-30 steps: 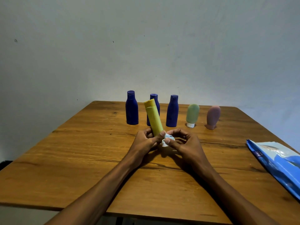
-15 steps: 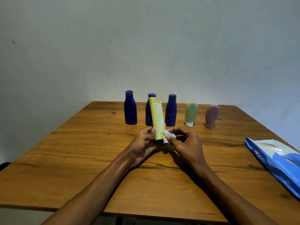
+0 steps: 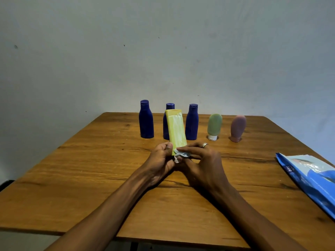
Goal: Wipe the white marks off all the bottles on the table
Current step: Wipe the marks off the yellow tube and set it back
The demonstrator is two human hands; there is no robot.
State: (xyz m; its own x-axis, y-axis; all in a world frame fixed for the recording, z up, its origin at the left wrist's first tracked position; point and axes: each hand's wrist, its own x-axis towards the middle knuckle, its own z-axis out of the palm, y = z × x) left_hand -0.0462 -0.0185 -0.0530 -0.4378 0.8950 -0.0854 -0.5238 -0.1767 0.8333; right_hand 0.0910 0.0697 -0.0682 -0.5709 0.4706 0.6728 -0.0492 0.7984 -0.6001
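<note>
On the far left of the row, a blue bottle (image 3: 146, 120) is standing upright on the table (image 3: 90, 178). Next to it a second blue bottle (image 3: 166, 127) is showing only partly, because the yellow bottle (image 3: 176, 130) I am holding is rising in front of it. My left hand (image 3: 161, 163) is gripping the yellow bottle's lower end, thumb curled against its left edge, keeping it upright with white streaks facing me. My right hand (image 3: 201, 165) is pinching a crumpled wipe (image 3: 179, 155) and pressing it against the bottle's lower end; a ring is sitting on one finger. Behind my right hand, a third blue bottle (image 3: 192, 122) is standing, then a green tube (image 3: 214, 126) on its white cap, then a pink tube (image 3: 237, 128) on its cap. A blue wipes pack (image 3: 311, 180) is lying at the table's right edge.
</note>
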